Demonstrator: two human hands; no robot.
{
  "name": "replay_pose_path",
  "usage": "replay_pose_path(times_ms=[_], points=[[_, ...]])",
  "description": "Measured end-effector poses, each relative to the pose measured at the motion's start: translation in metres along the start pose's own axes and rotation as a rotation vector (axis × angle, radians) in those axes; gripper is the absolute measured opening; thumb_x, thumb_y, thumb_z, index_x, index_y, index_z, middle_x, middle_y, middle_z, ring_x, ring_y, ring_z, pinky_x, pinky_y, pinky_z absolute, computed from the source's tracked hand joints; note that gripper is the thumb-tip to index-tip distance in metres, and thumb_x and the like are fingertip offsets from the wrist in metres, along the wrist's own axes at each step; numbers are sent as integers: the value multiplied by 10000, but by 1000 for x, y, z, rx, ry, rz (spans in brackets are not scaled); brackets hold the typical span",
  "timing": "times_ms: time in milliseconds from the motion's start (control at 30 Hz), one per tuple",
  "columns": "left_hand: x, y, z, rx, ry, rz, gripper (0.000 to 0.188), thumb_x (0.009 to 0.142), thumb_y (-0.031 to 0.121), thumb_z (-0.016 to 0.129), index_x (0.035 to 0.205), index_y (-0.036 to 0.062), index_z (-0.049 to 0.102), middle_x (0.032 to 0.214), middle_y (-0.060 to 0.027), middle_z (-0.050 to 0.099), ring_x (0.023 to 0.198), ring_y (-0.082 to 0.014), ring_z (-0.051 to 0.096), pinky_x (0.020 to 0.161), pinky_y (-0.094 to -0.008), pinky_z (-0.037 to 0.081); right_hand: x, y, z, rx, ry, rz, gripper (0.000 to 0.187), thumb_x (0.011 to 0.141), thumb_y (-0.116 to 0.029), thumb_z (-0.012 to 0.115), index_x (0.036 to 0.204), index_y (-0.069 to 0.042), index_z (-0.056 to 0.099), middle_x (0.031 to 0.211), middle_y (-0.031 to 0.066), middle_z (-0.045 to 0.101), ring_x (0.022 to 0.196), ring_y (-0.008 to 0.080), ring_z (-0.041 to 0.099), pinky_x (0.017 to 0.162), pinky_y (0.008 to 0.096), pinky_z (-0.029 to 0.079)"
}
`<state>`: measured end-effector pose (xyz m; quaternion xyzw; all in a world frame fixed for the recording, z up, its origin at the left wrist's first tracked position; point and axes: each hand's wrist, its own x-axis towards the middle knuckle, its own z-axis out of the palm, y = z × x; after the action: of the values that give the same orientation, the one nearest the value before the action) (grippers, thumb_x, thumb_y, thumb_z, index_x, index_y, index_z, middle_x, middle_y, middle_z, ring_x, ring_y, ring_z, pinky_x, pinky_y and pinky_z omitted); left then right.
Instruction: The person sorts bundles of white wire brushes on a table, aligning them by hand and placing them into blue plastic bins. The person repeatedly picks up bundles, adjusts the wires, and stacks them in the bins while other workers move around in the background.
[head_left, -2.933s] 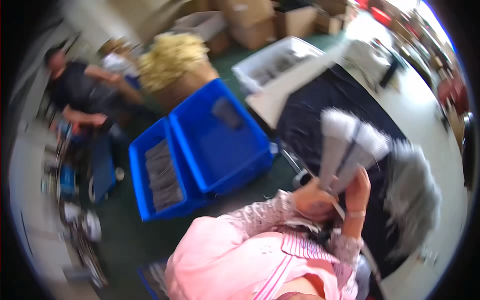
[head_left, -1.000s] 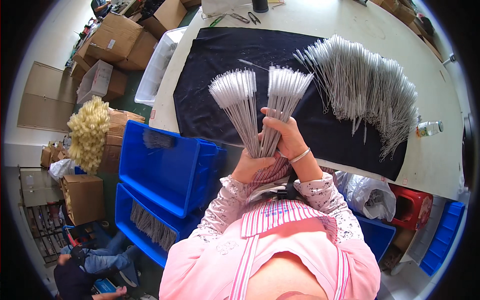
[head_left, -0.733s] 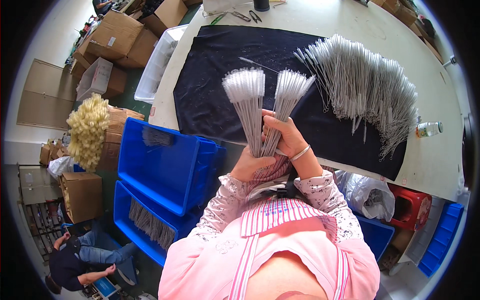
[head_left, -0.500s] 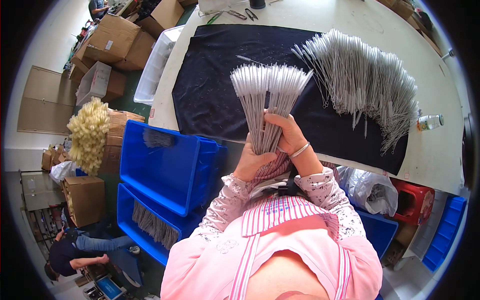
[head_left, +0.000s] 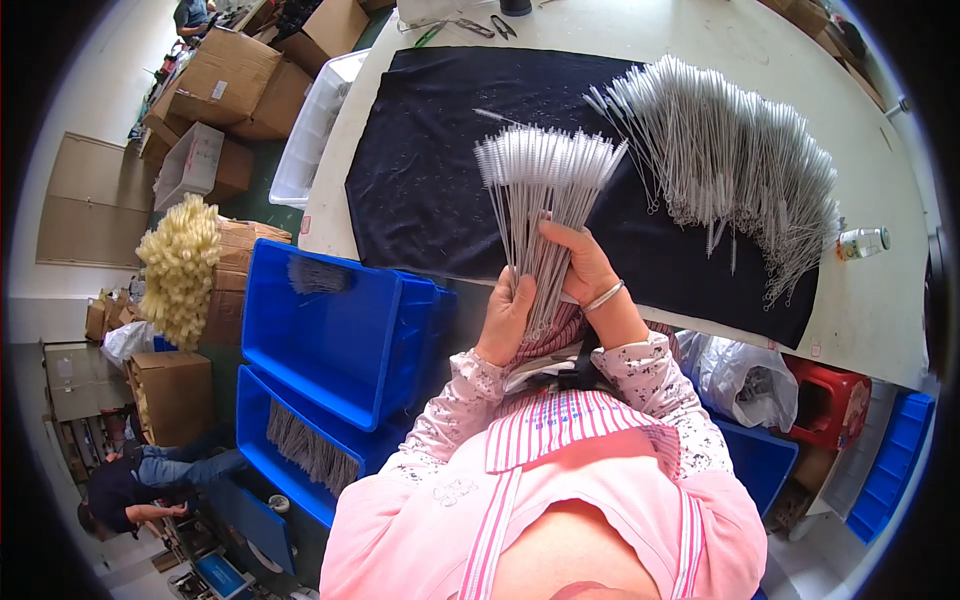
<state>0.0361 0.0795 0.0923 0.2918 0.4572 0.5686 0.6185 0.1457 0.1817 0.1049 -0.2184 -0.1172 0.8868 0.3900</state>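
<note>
Both my hands hold one bundle of thin wire brushes (head_left: 540,195) with white bristle tips, fanned upward over the black cloth (head_left: 430,150). My left hand (head_left: 507,315) grips the wire stems from the left. My right hand (head_left: 580,265), with a bracelet on the wrist, wraps them from the right. A large pile of the same brushes (head_left: 730,165) lies spread on the cloth to the right.
The white table (head_left: 890,290) carries scissors at its far edge and a small bottle (head_left: 862,242) on the right. Blue bins (head_left: 325,335) stand at my left, one with brushes (head_left: 310,450). Cardboard boxes (head_left: 225,80), a yellow fluffy bundle (head_left: 180,265) and a crouching person (head_left: 140,490) are further left.
Earlier I was turned toward the blue bins. Then the brushes were in two separate bunches, one in each hand; now they are merged into a single fanned bundle.
</note>
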Motion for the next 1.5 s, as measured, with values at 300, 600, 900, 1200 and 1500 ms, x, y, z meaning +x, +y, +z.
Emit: replay_pose_path(times_ms=[300, 600, 900, 1200, 1500], points=[[1, -11, 2, 156, 103, 131, 386, 978, 361, 462, 1169, 29, 413, 1059, -24, 529, 949, -83, 486, 844, -245, 412, -2, -2, -1, 83, -8, 4, 242, 831, -85, 623, 1042, 31, 598, 943, 117, 656, 818, 205, 653, 722, 361, 565], [3, -11, 5, 267, 121, 172, 330, 974, 300, 490, 1156, 41, 395, 1063, -39, 505, 951, -88, 463, 838, -249, 414, 9, 2, -29, 18, 27, 6, 289, 856, -152, 634, 1102, -10, 581, 970, 101, 648, 791, 194, 648, 722, 331, 560], [-1, -11, 9, 142, 174, 103, 297, 903, 261, 609, 1056, 78, 431, 944, -64, 505, 899, -116, 459, 776, -310, 437, 5, 2, -38, 106, -111, 105, 550, 927, -328, 521, 1343, 12, 406, 1174, 109, 573, 1049, 248, 567, 920, 390, 465], [-8, -13, 9, 144, 62, 187, 748, 806, 403, 702, 1239, -102, 362, 1155, -153, 525, 1133, -196, 481, 970, -315, 395, -1, 8, -8, -83, -284, 63, 575, 953, -378, 442, 1347, 33, 363, 1432, 179, 358, 1346, 304, 315, 1090, 471, 300], [-23, 17, 0, 126, -229, 14, 361, 733, 184, 687, 993, -32, 561, 778, -39, 607, 702, -134, 582, 614, -261, 473, -1, 13, -16, -182, -295, 106, 658, 913, -341, 552, 1430, -65, 251, 1408, 186, 387, 1220, 280, 482, 1008, 421, 414]])
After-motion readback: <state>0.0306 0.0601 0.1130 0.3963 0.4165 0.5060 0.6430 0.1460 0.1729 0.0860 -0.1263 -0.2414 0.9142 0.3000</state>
